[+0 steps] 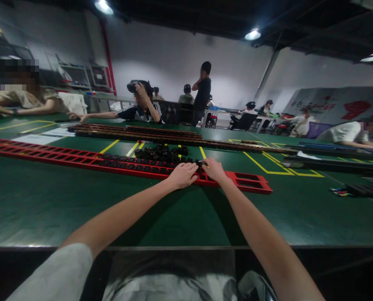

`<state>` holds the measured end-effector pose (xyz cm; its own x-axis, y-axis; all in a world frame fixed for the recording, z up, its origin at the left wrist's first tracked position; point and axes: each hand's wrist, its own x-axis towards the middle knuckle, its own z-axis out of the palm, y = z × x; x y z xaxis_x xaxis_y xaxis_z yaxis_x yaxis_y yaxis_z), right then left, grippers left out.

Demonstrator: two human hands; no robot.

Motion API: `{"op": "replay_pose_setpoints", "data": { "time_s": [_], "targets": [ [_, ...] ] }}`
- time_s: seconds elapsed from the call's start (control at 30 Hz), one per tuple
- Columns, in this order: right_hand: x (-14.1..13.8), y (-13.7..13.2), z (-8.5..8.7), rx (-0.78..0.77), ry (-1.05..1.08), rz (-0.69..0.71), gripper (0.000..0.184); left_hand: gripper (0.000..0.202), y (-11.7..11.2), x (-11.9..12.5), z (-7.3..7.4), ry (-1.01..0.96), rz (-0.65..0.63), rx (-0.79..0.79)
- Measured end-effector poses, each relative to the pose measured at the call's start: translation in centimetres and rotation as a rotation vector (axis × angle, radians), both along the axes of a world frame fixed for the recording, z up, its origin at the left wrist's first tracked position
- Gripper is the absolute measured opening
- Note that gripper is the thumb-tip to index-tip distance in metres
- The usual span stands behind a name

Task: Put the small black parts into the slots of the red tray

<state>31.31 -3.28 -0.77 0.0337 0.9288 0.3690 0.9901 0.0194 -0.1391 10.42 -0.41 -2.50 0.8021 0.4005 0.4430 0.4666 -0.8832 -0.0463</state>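
Note:
A long red frame (247, 182) with two rows of slots lies across the green table. Small black square parts (131, 166) fill its slots to the left of my hands. My left hand (183, 174) rests on the frame with its fingers curled together at its near rail and the black part beside it. Close on its right, my right hand (214, 170) has thumb and fingers bent round a small black part (200, 163) over the slots. The fingers partly cover that part. Just behind the frame is a loose heap of black parts (161, 152).
Bundles of long brown strips (136, 133) lie beyond the frame. Dark rails (330, 164) and a bundle of black cables (364, 190) are at the right. Yellow tape lines (267, 163) mark the green tabletop (186, 221). A person (145, 102) sits across the table.

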Motion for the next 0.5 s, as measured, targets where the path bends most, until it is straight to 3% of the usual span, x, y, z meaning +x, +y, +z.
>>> {"op": "replay_pose_setpoints", "data": {
  "time_s": [0.2, 0.5],
  "targets": [
    [0.6, 0.6, -1.5, -0.072, 0.006, 0.175, 0.031, 0.049, -0.8, 0.4, -0.7, 0.034, -0.023, 0.051],
    [1.2, 1.1, -1.4, -0.008, 0.088, 0.079, 0.011, 0.05, -0.9, 0.2, -1.1, 0.022, -0.004, 0.036]
  ]
}}
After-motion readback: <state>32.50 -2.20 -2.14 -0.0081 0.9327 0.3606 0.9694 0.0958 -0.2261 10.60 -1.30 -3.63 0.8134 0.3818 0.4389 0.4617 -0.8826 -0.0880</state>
